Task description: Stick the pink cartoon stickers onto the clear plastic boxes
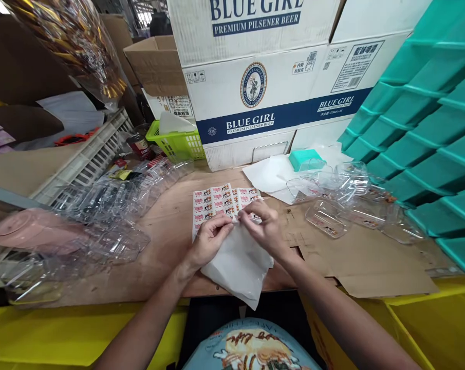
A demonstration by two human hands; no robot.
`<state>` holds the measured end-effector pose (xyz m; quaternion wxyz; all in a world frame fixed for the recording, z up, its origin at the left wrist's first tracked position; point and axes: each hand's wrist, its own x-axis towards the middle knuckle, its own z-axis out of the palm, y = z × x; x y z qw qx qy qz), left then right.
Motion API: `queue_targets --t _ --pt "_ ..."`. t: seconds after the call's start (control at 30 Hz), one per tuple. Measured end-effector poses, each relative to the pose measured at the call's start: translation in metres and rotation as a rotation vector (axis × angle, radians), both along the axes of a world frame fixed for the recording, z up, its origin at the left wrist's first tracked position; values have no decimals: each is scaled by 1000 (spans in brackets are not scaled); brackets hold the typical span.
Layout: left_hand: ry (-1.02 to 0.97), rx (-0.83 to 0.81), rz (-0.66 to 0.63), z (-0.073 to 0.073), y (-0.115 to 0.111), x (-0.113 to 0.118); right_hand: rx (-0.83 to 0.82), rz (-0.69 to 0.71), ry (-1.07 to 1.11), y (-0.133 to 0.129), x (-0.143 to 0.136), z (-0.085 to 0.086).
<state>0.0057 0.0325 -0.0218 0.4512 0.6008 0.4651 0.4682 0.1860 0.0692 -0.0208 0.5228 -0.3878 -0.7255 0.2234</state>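
Note:
Both hands meet at the top edge of a white backing sheet [236, 262], which hangs toward me over the table's front edge. My left hand [214, 234] pinches the sheet's upper edge with thumb and forefinger. Close beside it, my right hand [263, 226] has its fingers pressed together at the same edge; whether a sticker is between them is too small to make out. Beyond the hands lie sticker sheets [212, 199] printed with rows of pink lettering and small cartoon figures, partly covered by the hands and the white sheet.
Clear plastic boxes, some with stickers [328, 218], lie on cardboard at the right. More clear plastic shells [112, 200] and a pink bottle [35, 228] are at the left. White beer cartons [271, 87] stand behind, near a green basket [174, 141]. Teal trays [428, 128] rise at the right.

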Motion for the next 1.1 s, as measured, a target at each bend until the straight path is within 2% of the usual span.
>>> queue_targets --t 0.1,0.17,0.27,0.33,0.43,0.53,0.67,0.73,0.77,0.83,0.9,0.93,1.0,1.1 --pt "-121 -160 60 -5 1 2 -25 -82 66 8 10 1" --pt "-200 -224 95 -6 2 4 20 -44 5 7 14 5" --pt "-261 -205 97 -2 3 8 114 61 -135 -3 9 9" --pt "-264 -169 109 0 3 12 97 92 -129 -10 1 9" --pt "-237 -133 111 -1 1 15 -137 76 91 -11 -6 3" --pt "-172 -125 85 -11 3 9 -325 8 313 0 -2 -3" --pt "34 -16 215 -18 11 -8 -289 -159 469 16 18 1" --pt "95 48 283 -11 11 -9 -240 -211 504 17 22 8" --pt "95 47 266 -5 9 -4 -216 -217 500 15 22 10" --pt "-23 -80 97 9 3 14 -179 -200 453 10 18 13" --pt "-336 -343 -140 20 -4 37 -154 -149 404 5 13 12" --pt "-523 -467 -212 23 -6 47 -142 -116 400 3 13 11" --pt "-829 -598 -185 25 -6 61 -121 -31 428 1 17 9" --pt "-993 -551 30 21 -3 60 -250 142 498 -1 32 7"
